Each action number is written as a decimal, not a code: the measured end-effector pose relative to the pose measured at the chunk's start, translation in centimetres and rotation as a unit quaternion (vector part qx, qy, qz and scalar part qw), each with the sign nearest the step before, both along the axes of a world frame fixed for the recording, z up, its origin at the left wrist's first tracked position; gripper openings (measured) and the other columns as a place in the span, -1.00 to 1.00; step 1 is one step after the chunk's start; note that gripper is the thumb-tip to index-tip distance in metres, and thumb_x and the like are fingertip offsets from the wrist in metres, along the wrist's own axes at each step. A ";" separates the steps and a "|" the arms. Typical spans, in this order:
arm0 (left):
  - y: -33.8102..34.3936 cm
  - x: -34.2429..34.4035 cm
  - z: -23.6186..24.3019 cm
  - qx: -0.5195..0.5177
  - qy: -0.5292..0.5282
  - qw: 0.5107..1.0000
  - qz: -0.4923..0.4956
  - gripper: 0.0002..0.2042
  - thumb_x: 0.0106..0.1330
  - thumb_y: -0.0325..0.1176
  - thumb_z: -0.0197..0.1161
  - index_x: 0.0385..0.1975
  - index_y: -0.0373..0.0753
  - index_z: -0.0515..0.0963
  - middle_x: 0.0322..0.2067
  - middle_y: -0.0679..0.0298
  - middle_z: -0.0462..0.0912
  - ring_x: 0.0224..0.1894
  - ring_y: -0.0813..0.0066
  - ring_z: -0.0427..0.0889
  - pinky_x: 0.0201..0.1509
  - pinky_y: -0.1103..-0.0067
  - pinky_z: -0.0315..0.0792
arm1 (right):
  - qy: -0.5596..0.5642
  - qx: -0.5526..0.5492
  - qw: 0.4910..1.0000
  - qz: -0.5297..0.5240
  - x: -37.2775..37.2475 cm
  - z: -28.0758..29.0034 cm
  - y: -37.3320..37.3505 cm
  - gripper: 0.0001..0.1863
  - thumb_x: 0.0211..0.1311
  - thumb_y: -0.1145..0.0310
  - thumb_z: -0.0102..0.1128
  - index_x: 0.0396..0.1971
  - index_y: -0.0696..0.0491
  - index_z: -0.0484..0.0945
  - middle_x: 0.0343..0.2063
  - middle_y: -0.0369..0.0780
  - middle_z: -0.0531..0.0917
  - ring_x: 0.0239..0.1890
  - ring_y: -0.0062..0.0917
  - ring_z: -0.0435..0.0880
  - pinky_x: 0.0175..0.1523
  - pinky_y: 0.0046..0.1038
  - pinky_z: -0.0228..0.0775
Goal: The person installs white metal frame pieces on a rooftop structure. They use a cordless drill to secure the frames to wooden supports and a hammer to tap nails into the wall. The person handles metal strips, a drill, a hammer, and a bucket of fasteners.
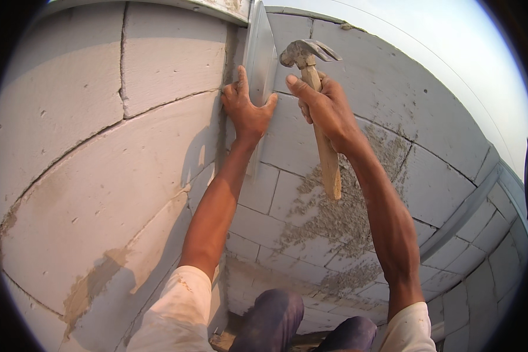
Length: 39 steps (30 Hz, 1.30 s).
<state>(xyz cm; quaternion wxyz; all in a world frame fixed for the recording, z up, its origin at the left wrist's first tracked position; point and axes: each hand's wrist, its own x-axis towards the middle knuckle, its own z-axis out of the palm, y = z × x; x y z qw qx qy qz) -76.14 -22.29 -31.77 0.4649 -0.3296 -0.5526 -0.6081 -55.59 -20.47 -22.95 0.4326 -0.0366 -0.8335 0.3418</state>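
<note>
My left hand [245, 108] rests against an upright grey metal strip [259, 47] in the wall corner, its thumb and fingers apart. Just right of it, my right hand [328, 114] grips the wooden handle of a claw hammer [302, 54], whose metal head is raised above my fist, level with the strip's upper part. The handle's lower end hangs out below my fist. Pale block wall [70, 146] fills the left side, and another block wall [364, 70] stands behind the hammer, streaked with rough mortar [325, 229] lower down.
A pale ledge [205, 9] runs along the top left. My bent knees [267, 322] show at the lower edge. Further block walling [481, 234] with a long grey band curves away at the right. Sky [452, 35] with a thin wire shows over the wall top.
</note>
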 end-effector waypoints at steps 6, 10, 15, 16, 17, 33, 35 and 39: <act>0.4 1.9 0.4 -0.003 -0.082 0.996 -0.041 0.02 0.13 -0.19 0.50 0.59 -0.25 0.05 0.31 -0.10 0.27 0.36 -0.11 0.21 0.49 0.03 0.03 | -0.010 0.004 1.000 -0.002 -1.1 1.3 0.2 -0.54 0.45 -0.13 0.22 -0.33 0.03 0.51 -0.68 -0.40 0.44 -0.64 -0.72 0.34 -0.44 -0.53 0.26; 1.4 1.5 0.6 0.019 -0.097 0.994 -0.051 0.02 0.18 -0.18 0.42 0.61 -0.24 -0.05 0.46 -0.10 0.12 0.49 -0.15 0.06 0.54 -0.01 -0.17 | -0.003 -0.036 0.998 0.053 -1.7 2.6 -0.4 -0.59 0.47 -0.09 0.20 -0.35 -0.02 0.50 -0.63 -0.39 0.46 -0.57 -0.71 0.37 -0.39 -0.53 0.27; 1.8 0.4 -0.1 0.045 -0.032 0.995 -0.088 -0.01 0.28 -0.07 0.39 0.60 -0.25 -0.08 0.48 -0.07 0.06 0.53 -0.09 0.00 0.56 0.02 -0.19 | 0.016 -0.111 0.986 0.125 -3.7 3.5 -1.2 -0.62 0.44 0.01 0.23 -0.42 0.02 0.51 -0.59 -0.36 0.46 -0.55 -0.66 0.36 -0.41 -0.47 0.24; 1.8 -0.2 -0.5 0.061 -0.003 0.993 -0.098 -0.03 0.31 -0.05 0.38 0.59 -0.25 -0.07 0.48 -0.06 0.07 0.53 -0.08 0.00 0.57 0.03 -0.20 | 0.006 -0.127 0.983 0.133 -4.2 3.6 -1.8 -0.62 0.45 -0.01 0.21 -0.40 -0.01 0.49 -0.60 -0.38 0.45 -0.55 -0.67 0.35 -0.39 -0.49 0.24; 1.8 0.0 -0.5 0.075 0.011 0.990 -0.118 -0.07 0.33 -0.02 0.35 0.56 -0.26 -0.03 0.48 -0.06 0.05 0.54 -0.06 -0.03 0.55 0.02 -0.21 | -0.004 -0.143 0.980 0.137 -4.4 3.6 -2.2 -0.63 0.46 -0.02 0.20 -0.38 -0.04 0.46 -0.60 -0.39 0.44 -0.55 -0.69 0.34 -0.38 -0.51 0.25; 0.9 0.4 -0.4 0.136 -0.045 0.904 -0.402 -0.39 0.44 0.08 0.25 0.30 -0.16 0.24 0.39 0.17 0.20 0.46 0.28 0.19 0.48 0.24 0.20 | 0.038 -0.114 0.979 0.166 -10.1 1.7 -3.5 -0.69 0.43 0.15 0.23 -0.38 0.09 0.49 -0.52 -0.34 0.49 -0.46 -0.64 0.46 -0.29 -0.43 0.40; 0.6 1.1 -0.3 0.199 -0.050 0.840 -0.503 -0.37 0.45 0.04 0.25 0.35 -0.18 0.24 0.36 0.18 0.27 0.42 0.34 0.29 0.43 0.34 0.29 | 0.051 -0.126 0.983 0.127 -10.8 1.2 -3.5 -0.69 0.43 0.17 0.23 -0.38 0.11 0.51 -0.52 -0.33 0.51 -0.45 -0.63 0.48 -0.29 -0.43 0.39; 0.5 1.5 -0.3 0.216 -0.061 0.825 -0.518 -0.40 0.46 -0.09 0.25 0.38 -0.25 0.29 0.34 0.18 0.32 0.38 0.36 0.39 0.40 0.44 0.34 | 0.037 -0.053 0.993 0.095 -11.6 0.5 -2.7 -0.54 0.35 0.08 0.21 -0.29 0.29 0.64 -0.43 -0.08 0.73 -0.28 -0.35 0.71 0.07 -0.29 0.45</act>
